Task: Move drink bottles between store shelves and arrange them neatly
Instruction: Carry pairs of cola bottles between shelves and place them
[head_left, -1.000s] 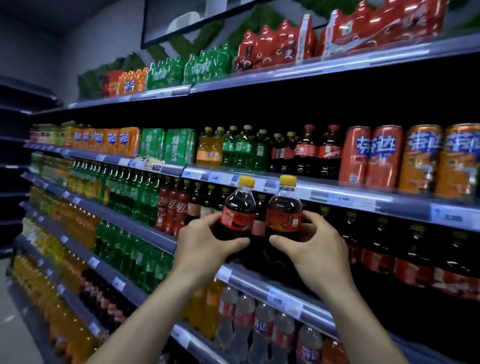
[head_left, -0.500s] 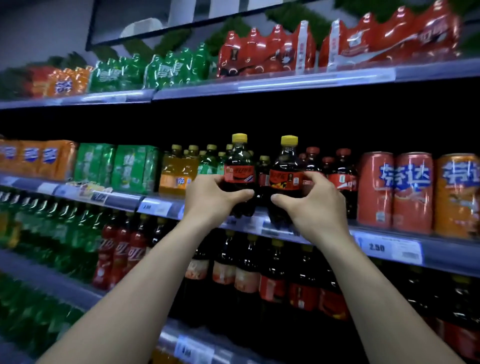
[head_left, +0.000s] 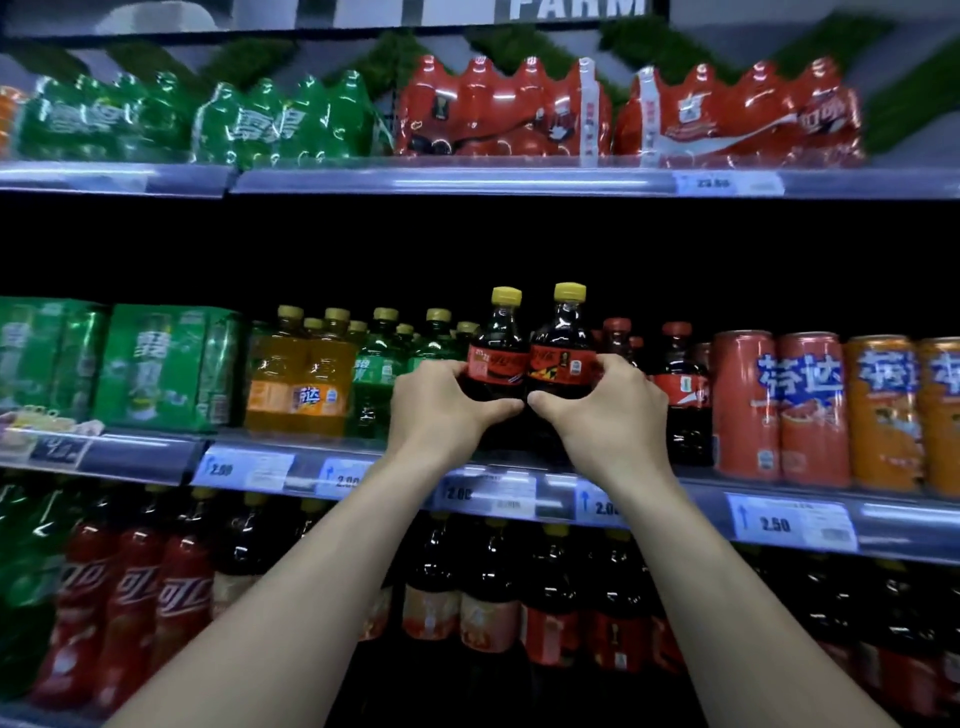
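Two small dark cola bottles with yellow caps and red labels stand side by side at the front of the middle shelf. My left hand grips the left cola bottle. My right hand grips the right cola bottle. My thumbs nearly meet below the labels. The bottles' bases are hidden behind my hands, so I cannot tell if they rest on the shelf.
Green soda bottles and orange soda bottles stand to the left, red-capped cola bottles and tall cans to the right. Wrapped multipacks fill the top shelf. Large cola bottles line the shelf below.
Both hands lifted the two yellow-capped bottles from the lower shelf up to the middle shelf, into the gap between green sodas and red-capped colas. The camera tilted upward.
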